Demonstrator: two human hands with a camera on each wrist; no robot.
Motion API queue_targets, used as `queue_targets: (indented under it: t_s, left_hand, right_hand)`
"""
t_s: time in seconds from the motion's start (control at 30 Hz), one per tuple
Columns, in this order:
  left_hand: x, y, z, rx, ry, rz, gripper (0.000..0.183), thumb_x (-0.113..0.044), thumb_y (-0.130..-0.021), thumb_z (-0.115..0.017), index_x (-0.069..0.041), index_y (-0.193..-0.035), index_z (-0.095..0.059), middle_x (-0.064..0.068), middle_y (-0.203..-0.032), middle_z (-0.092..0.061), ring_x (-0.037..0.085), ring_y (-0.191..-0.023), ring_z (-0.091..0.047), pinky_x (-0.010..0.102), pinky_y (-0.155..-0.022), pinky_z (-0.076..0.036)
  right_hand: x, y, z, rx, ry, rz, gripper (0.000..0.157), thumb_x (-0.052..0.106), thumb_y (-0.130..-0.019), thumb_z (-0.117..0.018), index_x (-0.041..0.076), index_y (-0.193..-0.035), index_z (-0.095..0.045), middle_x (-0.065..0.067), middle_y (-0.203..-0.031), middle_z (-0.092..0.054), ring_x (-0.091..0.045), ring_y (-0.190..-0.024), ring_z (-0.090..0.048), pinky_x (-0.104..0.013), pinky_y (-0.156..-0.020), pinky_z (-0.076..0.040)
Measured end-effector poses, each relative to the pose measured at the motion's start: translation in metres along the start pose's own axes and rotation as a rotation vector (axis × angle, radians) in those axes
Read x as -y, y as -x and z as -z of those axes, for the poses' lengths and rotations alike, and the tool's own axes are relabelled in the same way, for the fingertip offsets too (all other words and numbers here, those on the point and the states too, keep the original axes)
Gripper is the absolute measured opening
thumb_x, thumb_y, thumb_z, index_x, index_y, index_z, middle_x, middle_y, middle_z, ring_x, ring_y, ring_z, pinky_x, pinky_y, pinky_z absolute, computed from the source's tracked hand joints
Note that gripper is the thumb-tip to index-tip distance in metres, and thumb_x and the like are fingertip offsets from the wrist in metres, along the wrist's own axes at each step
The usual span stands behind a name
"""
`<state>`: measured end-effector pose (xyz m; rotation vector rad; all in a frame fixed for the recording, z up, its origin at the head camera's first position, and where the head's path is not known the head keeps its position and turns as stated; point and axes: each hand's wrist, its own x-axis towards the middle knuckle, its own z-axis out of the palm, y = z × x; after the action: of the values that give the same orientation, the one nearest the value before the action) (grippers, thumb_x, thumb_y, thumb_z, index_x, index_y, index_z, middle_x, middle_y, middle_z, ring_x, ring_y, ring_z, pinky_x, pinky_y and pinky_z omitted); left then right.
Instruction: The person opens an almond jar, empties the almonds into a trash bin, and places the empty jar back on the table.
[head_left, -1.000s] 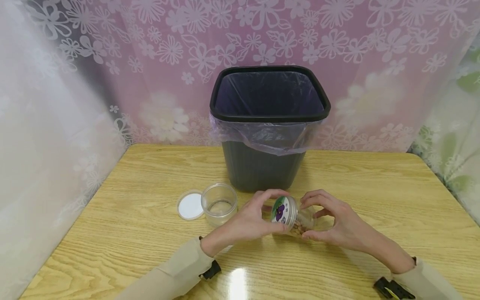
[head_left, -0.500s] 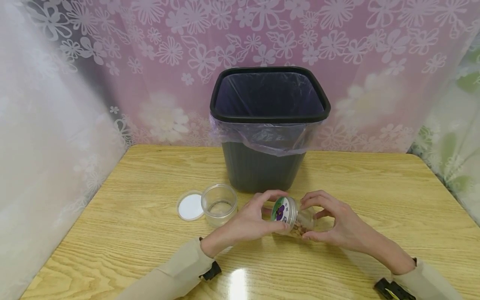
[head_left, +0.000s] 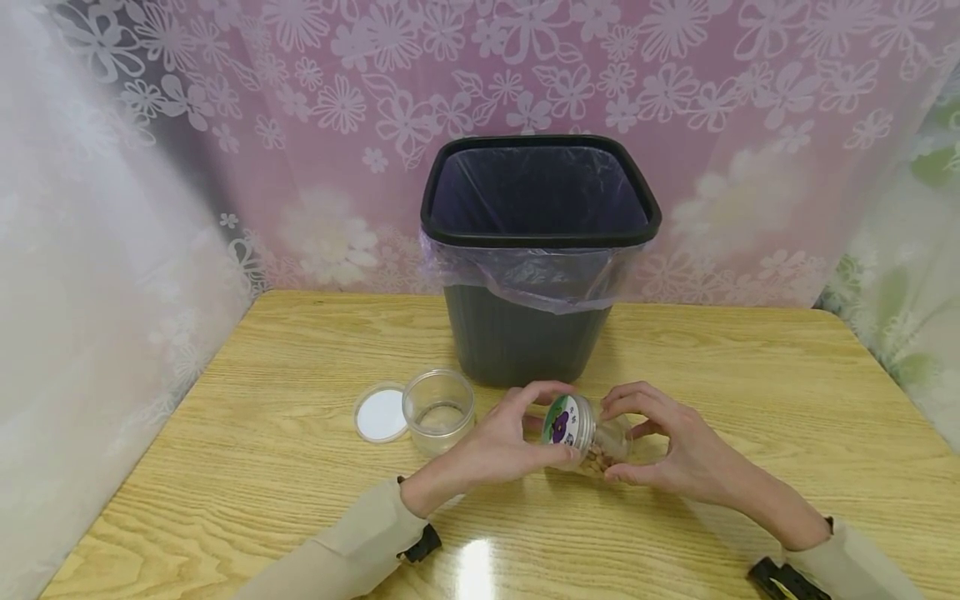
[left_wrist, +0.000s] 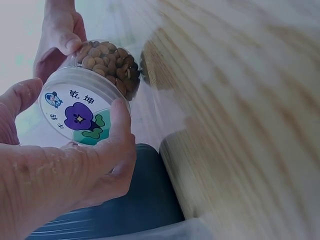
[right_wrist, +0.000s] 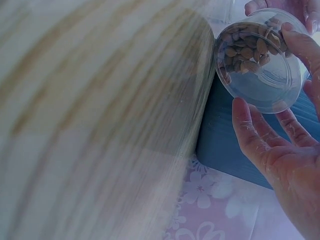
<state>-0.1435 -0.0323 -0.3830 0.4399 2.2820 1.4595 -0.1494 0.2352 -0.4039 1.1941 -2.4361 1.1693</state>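
A clear plastic jar (head_left: 612, 437) is tipped on its side in front of the bin, its lid turned to the left. Brown almonds (left_wrist: 111, 64) fill part of it. My left hand (head_left: 501, 440) grips the lid (head_left: 561, 422), which has a white and green label with a purple flower, between thumb and fingers. At the other end, my right hand (head_left: 686, 446) holds the jar near its base, thumb below and fingers above. In the right wrist view the jar's round bottom (right_wrist: 260, 90) faces the camera.
An open clear jar (head_left: 438, 408) stands left of my left hand. Beside it a round lid (head_left: 381, 413) with a white disc lies flat on the wooden table (head_left: 262, 467). Behind rises a dark bin (head_left: 525, 333) lined with a purple bag, before a pink floral curtain (head_left: 337, 150).
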Motion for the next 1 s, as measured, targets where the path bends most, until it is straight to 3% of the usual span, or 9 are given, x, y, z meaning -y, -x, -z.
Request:
queue_targets:
  t_s: [0.17,0.37,0.47,1.0]
  left_hand:
    - [-0.001,0.0002,0.0024,-0.011,-0.022,-0.023,0.068,-0.039,-0.082,-0.083,-0.05,-0.141,-0.049,0.001,-0.148,-0.044,0.026,-0.132,-0.053,0.046,-0.101,-0.049]
    - [-0.0007,-0.0002,0.0043,0.018,0.0,-0.091,0.075,-0.017,-0.08,-0.085,-0.044,-0.142,-0.052,0.004,-0.151,-0.039,0.029,-0.135,-0.046,0.033,-0.095,-0.056]
    - [0.0004,0.0001,0.0037,0.031,0.011,-0.109,0.077,-0.01,-0.079,-0.085,-0.044,-0.14,-0.053,0.003,-0.151,-0.04,0.028,-0.135,-0.046,0.033,-0.095,-0.057]
    - [0.0025,-0.0003,0.0036,0.062,0.056,-0.113,0.073,-0.011,-0.081,-0.084,-0.047,-0.138,-0.053,0.002,-0.148,-0.04,0.028,-0.133,-0.049,0.029,-0.094,-0.058]
  right_hand:
    - [0.0001,-0.0006,0.0014,0.012,-0.016,-0.014,0.065,0.011,-0.068,-0.095,0.017,-0.123,-0.062,-0.004,-0.127,-0.059,0.001,-0.117,-0.056,-0.027,-0.073,-0.061]
    - [0.0,-0.0019,0.0014,0.01,-0.029,-0.006,0.065,0.01,-0.068,-0.095,0.017,-0.124,-0.063,-0.006,-0.127,-0.059,0.001,-0.118,-0.056,-0.026,-0.074,-0.061]
    - [0.0,-0.0019,0.0016,0.012,-0.035,-0.008,0.065,0.009,-0.068,-0.095,0.017,-0.124,-0.062,-0.007,-0.128,-0.059,0.002,-0.118,-0.056,-0.026,-0.074,-0.061]
    - [0.0,0.001,0.0021,0.038,-0.022,-0.088,0.063,0.014,-0.07,-0.095,0.022,-0.123,-0.061,-0.003,-0.129,-0.06,0.003,-0.12,-0.055,-0.028,-0.075,-0.062]
